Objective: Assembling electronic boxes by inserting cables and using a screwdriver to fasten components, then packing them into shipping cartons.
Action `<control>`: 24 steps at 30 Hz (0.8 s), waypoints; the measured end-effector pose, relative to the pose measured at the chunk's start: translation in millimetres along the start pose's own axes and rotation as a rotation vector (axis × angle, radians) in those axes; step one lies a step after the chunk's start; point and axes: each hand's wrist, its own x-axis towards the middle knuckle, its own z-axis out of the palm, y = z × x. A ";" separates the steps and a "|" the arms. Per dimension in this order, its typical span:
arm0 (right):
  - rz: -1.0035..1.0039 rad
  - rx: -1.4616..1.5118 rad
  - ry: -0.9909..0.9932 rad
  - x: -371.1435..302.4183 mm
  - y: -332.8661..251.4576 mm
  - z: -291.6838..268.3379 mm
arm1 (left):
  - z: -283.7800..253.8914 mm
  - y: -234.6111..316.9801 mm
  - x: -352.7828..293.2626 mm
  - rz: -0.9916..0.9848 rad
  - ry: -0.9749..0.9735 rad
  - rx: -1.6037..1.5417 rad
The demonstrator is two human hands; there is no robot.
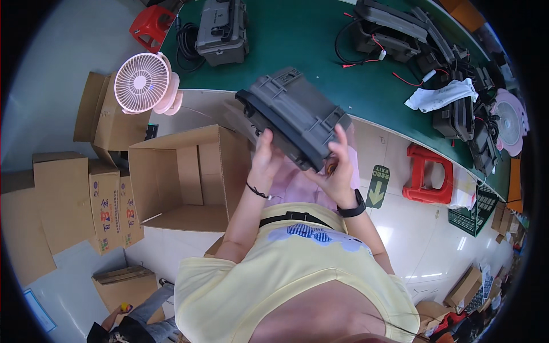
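A grey hard plastic case (300,106) with latches and a black handle along one side is held up, tilted, over the near edge of the green table. My left hand (265,157) grips its near left side, thumb up and the other fingers mostly hidden. At the lower right corner, my right hand (337,173) is closed on the case with fingers bent against its edge. Left of the case, an open cardboard box (220,171) gapes upward; its visible inside shows only bare cardboard.
On the green table (297,34) stand another grey case (222,34) with a coiled black cable (187,43), several opened cases and red-tipped wires at right, and a white crumpled wrap (443,95). A pink fan (146,84) stands left, a red stool (429,173) right. Another person (146,317) is lower left.
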 end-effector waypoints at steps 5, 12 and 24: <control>0.176 0.221 -0.156 -8.4 -10.9 -5.7 | -20.3 19.0 -12.1 0.082 0.061 -0.047; 0.507 0.426 0.015 10.3 -27.3 -21.0 | -55.4 39.6 -49.5 0.121 0.073 -0.281; 0.678 0.341 0.278 31.8 6.8 -30.9 | -141.0 79.6 -104.2 0.379 0.388 -0.364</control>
